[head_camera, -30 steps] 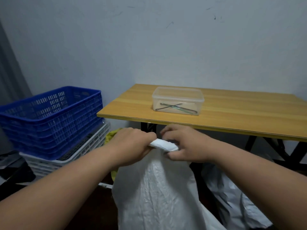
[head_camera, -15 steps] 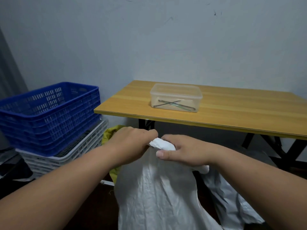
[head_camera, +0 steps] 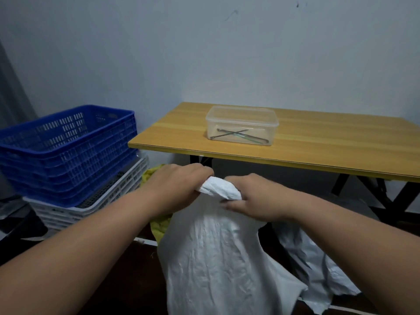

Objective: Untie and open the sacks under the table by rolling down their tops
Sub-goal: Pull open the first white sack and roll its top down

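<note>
Both hands grip the bunched top of the white sack (head_camera: 218, 258): left hand (head_camera: 179, 187) on its left side, right hand (head_camera: 252, 198) on its right. Sack stands just before the counter (head_camera: 318, 151) front edge, near its left corner

Dim, cool, flat light; no glare or hard shadows. Deep shadow under the worktop (head_camera: 295, 142). Wide-angle bowing at the edges, slightly soft overall.

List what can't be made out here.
Head view only:
- Tie on the white sack: covered by the left hand and right hand gripping its bunched top.
- Sack contents: fabric opaque.
- Yellow thing: mostly behind the left forearm.
- Grey sack: part hidden by the right forearm.
</note>
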